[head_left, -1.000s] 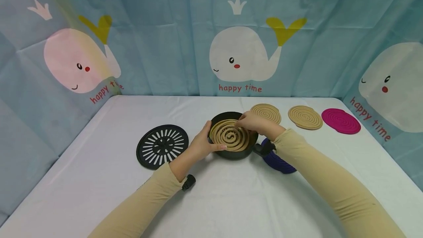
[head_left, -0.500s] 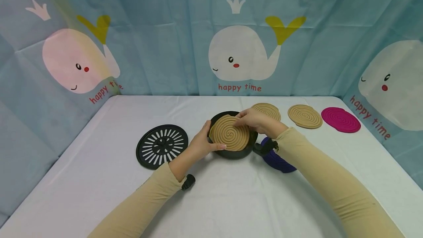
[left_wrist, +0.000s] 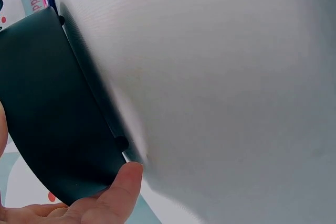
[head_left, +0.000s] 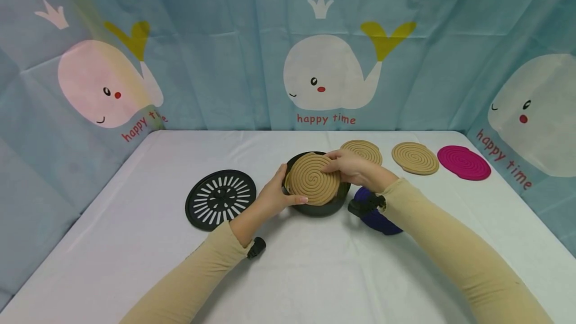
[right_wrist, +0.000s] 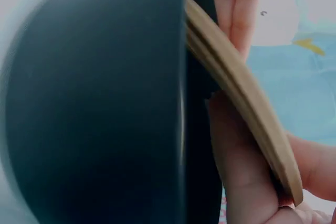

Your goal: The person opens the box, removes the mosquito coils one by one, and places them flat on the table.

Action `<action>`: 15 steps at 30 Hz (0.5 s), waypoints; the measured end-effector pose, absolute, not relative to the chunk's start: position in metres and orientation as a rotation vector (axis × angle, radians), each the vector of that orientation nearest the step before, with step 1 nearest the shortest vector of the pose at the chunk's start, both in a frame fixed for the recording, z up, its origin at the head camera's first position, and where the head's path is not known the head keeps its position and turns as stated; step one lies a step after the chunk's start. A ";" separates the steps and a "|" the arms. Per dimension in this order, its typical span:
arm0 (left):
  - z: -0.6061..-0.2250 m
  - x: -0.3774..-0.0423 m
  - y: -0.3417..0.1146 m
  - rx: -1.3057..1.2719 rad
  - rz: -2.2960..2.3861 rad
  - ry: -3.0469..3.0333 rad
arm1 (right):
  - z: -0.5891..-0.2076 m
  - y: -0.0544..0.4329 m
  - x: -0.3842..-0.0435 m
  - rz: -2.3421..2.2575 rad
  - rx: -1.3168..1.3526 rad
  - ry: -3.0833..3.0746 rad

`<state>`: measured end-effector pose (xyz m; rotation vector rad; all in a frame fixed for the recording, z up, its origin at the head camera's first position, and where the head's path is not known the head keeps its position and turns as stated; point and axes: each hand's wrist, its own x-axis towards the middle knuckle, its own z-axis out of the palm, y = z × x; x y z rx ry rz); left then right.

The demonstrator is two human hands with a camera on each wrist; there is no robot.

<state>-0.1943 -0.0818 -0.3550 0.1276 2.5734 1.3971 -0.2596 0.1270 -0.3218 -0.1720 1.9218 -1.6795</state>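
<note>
A round black mosquito coil box [head_left: 317, 211] is held tilted above the white table by my left hand [head_left: 272, 195], its thumb over the front rim. My right hand [head_left: 353, 166] pinches a tan mosquito coil [head_left: 312, 179] at its upper right edge. This coil lies across the box's mouth, its rings close together. In the right wrist view, the coil [right_wrist: 252, 103] slants out past the box's rim [right_wrist: 182, 103], between thumb and fingers. The left wrist view shows the left fingers around the box's outer wall [left_wrist: 58, 103]. What lies deeper in the box is hidden.
A black slotted lid [head_left: 220, 200] lies at left. Two more tan coils, one behind my right hand and another coil [head_left: 415, 158] further right, lie near a magenta coil [head_left: 463, 162]. A dark blue coil [head_left: 382, 221] is partly under my right wrist. A whale-print curtain [head_left: 202, 64] hangs behind.
A second ago the tan coil's rings were spread apart with gaps; now they lie close together. The coil has shifted slightly up and right with my right hand. My left hand keeps its hold.
</note>
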 end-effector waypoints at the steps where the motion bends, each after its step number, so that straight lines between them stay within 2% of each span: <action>1: -0.355 -0.194 -0.082 0.129 1.398 2.573 | -0.321 0.130 -0.259 -1.701 -0.171 1.914; 15: -0.355 -0.193 -0.081 0.114 1.399 2.584 | -0.299 0.180 -0.245 -1.894 -0.168 1.864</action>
